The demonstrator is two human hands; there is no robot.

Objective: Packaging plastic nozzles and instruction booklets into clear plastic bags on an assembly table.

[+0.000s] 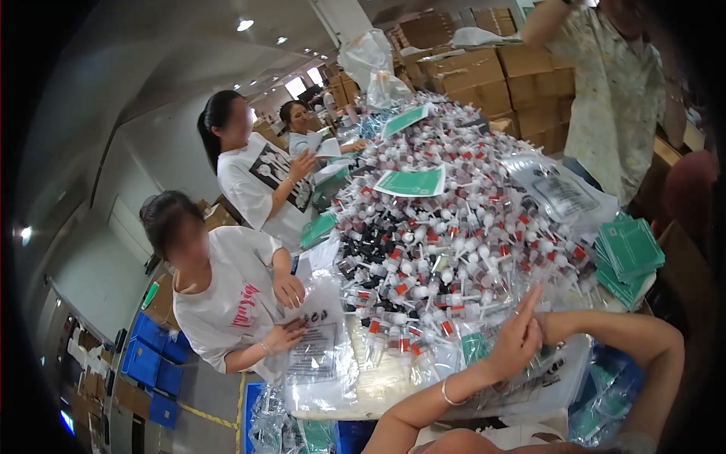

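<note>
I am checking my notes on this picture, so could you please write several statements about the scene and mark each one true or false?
1. A green card lies on the pile of small bottles. True.
2. The camera wearer's left hand and right hand are far apart. False: they are close together.
3. Cardboard boxes are stacked beyond the pile. True.
4. The camera wearer's bracelet is on the right wrist. False: it is on the left one.
5. The plastic crates at the picture's left are red. False: they are blue.
</note>
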